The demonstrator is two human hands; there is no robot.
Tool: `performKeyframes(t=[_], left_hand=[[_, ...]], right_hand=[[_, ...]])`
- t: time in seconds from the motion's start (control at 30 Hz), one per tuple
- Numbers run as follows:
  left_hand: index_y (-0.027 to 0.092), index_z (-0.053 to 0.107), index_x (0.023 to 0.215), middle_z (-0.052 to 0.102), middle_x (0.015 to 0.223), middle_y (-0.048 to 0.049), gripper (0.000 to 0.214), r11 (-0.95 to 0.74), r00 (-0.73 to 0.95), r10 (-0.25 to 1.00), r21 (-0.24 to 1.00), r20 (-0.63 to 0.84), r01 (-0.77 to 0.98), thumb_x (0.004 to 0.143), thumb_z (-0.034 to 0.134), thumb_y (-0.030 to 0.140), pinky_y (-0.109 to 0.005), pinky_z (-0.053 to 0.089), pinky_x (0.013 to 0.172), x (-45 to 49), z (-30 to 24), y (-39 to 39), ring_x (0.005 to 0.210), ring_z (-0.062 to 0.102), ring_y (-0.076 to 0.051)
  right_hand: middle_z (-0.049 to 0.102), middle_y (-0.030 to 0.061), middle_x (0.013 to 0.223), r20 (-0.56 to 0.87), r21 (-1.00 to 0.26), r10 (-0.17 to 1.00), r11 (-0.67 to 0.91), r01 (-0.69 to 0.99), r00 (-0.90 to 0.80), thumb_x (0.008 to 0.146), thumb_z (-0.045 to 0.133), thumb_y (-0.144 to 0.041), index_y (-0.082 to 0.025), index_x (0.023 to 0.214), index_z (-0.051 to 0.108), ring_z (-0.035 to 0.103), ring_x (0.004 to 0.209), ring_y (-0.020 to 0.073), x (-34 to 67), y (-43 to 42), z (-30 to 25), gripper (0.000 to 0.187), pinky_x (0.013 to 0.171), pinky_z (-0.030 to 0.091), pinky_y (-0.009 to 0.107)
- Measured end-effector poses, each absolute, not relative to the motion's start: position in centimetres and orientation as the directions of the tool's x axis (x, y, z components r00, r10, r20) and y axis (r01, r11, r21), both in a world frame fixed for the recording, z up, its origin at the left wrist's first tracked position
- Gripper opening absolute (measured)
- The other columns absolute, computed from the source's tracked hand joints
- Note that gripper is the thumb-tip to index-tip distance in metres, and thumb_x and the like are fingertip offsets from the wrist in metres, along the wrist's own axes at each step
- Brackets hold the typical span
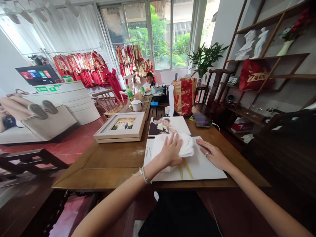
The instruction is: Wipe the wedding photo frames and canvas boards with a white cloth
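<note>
A large white album (204, 166) lies flat at the near edge of the wooden table (111, 164). My left hand (170, 151) presses flat on a white cloth (185, 146) that rests on the album's cover, fingers spread. My right hand (213, 154) lies flat and open on the album's right part, with a ring on one finger. Behind the album lies a wedding photo print (168, 125), and to its left a stack of framed photos (120, 126).
A phone (202, 120) with a cable lies at the table's right. A white teapot (136, 105), a red bag (185, 95) and bottles stand farther back, where a person (149, 80) sits. Shelves stand right, a wooden chair (27, 161) left.
</note>
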State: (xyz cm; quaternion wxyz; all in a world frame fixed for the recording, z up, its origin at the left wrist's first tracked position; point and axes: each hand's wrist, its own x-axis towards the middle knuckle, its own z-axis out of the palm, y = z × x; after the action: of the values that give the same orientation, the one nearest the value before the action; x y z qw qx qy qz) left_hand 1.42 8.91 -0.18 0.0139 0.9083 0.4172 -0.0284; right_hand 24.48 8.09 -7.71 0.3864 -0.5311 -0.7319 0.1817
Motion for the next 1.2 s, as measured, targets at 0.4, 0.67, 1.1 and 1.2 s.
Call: performKeyframes(t=[0.4,0.67,1.1,1.2], left_hand=[[0.000,0.017,0.140,0.008,0.147,-0.0240,0.091,-0.671,0.664,0.741,-0.070,-0.103,0.738,0.070,0.060,0.039,-0.055,0.013,0.106,3.0,-0.1,1.3,0.133,0.002,-0.041],[0.002,0.018,0.141,0.009,0.147,-0.0222,0.090,-0.678,0.666,0.726,-0.010,-0.171,0.735,0.070,0.060,0.039,-0.052,0.017,0.107,3.2,0.8,-0.7,0.133,0.005,-0.039],[0.002,0.032,0.132,0.025,0.142,-0.0224,0.066,-0.669,0.670,0.742,-0.077,-0.017,0.739,0.078,0.051,0.033,-0.046,0.020,0.104,7.1,-0.1,9.9,0.132,0.018,-0.032],[-0.001,0.030,0.133,0.023,0.143,-0.0235,0.071,-0.684,0.684,0.729,-0.081,-0.025,0.725,0.076,0.053,0.036,-0.047,0.020,0.104,6.7,-0.4,7.5,0.132,0.018,-0.034]], right_hand=[[0.052,0.0067,0.132,0.391,-0.663,0.911,0.379,0.646,-0.133,0.085,0.045,-0.030,-0.024,0.119,0.057,0.042,0.126,0.0233,24.5,8.2,-8.1,0.037,0.107,0.031,0.046],[0.053,0.0057,0.131,0.389,-0.682,0.913,0.375,0.628,-0.122,0.082,0.048,-0.028,-0.025,0.118,0.058,0.043,0.125,0.0230,24.6,8.4,-8.2,0.038,0.107,0.031,0.046],[0.059,0.0040,0.124,0.380,-0.713,0.916,0.379,0.590,-0.128,0.071,0.041,-0.015,-0.023,0.110,0.063,0.051,0.117,0.0266,25.0,8.6,-7.7,0.046,0.097,0.041,0.044],[0.059,0.0038,0.124,0.365,-0.749,0.922,0.373,0.547,-0.129,0.074,0.044,-0.021,-0.023,0.110,0.064,0.051,0.118,0.0270,25.2,8.6,-7.7,0.041,0.097,0.041,0.044]])
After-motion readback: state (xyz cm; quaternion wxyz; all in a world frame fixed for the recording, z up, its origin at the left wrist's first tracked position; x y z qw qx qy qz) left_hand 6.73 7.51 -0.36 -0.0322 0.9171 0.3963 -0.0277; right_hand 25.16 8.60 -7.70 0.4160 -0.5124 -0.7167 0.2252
